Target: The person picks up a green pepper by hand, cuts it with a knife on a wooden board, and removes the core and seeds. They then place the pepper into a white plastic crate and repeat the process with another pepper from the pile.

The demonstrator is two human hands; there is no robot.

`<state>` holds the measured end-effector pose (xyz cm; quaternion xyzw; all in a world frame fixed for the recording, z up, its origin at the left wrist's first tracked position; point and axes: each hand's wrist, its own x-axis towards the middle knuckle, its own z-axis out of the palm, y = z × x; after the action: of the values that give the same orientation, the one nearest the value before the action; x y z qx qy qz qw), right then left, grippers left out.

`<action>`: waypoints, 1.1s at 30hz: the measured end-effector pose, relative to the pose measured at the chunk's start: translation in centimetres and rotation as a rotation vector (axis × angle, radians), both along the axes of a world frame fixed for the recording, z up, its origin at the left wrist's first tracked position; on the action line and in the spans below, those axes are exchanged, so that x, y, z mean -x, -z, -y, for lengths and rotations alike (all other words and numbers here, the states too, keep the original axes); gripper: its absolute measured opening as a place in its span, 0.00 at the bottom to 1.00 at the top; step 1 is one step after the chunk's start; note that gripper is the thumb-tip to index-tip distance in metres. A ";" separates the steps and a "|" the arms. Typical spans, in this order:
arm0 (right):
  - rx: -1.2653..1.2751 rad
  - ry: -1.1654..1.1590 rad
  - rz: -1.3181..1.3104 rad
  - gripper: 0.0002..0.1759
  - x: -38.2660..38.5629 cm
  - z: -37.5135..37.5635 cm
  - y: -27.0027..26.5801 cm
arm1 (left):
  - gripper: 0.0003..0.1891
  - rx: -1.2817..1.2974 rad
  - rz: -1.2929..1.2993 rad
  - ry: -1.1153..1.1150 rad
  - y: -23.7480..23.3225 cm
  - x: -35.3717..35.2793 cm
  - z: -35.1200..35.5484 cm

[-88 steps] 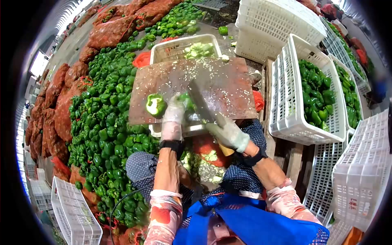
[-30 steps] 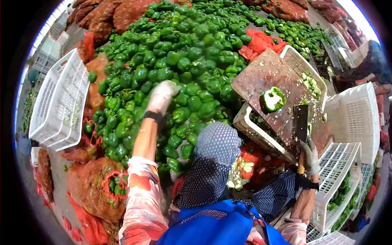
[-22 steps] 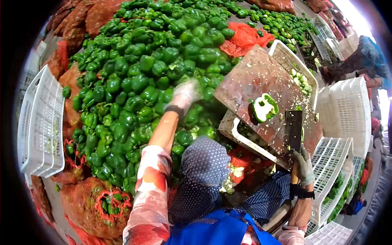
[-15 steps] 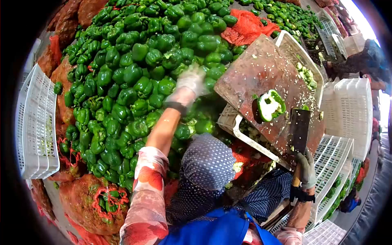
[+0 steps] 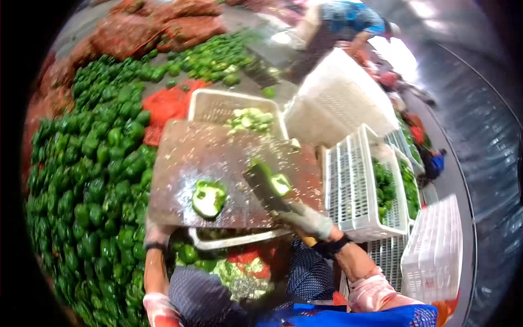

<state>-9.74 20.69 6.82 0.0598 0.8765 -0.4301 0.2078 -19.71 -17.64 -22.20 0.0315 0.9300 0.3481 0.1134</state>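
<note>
My right hand (image 5: 309,220), in a pale glove, grips a cleaver (image 5: 262,188) by its handle, the blade tilted over the wooden cutting board (image 5: 188,150). A cut piece of green pepper (image 5: 280,184) touches or lies close to the blade's right side. Left of it on the board sits a green pepper with its pale inside facing up (image 5: 209,199). My left hand (image 5: 158,231) is at the board's lower left corner, beside the heap of green peppers (image 5: 90,207). Blur hides its fingers, and whether it holds anything does not show.
Behind the board stands a crate (image 5: 204,103) with pale pepper scraps; another crate's rim (image 5: 239,240) shows under the board. White crates (image 5: 351,185), some with peppers, stand to the right. Red mesh sacks (image 5: 128,35) lie at the back left. Another person (image 5: 354,19) bends at the back.
My view has swung to the right. My left hand has come back from the pepper heap to the board's edge. The cleaver has lifted and turned, with the pepper piece now beside its blade.
</note>
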 end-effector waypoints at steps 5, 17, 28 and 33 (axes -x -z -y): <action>-0.022 -0.145 -0.154 0.28 0.2 -3.2 5.1 | 0.24 -0.464 0.037 -0.270 0.1 -0.8 2.4; 0.143 -0.018 -0.157 0.26 -0.4 -3.9 5.5 | 0.42 -0.797 -0.326 0.019 -27.5 -2.6 2.6; 0.349 -0.004 -0.290 0.37 -5.0 -7.4 0.2 | 0.26 -1.008 0.449 0.128 -26.3 -3.3 -21.1; 0.248 -0.058 -0.446 0.43 -6.9 -8.1 1.0 | 0.16 -0.971 0.359 0.179 -25.4 -5.0 -25.8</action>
<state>-2.79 28.78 5.80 -0.0874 0.8424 -0.5310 0.0274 -14.74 8.21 3.15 0.0997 0.6214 0.7278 0.2725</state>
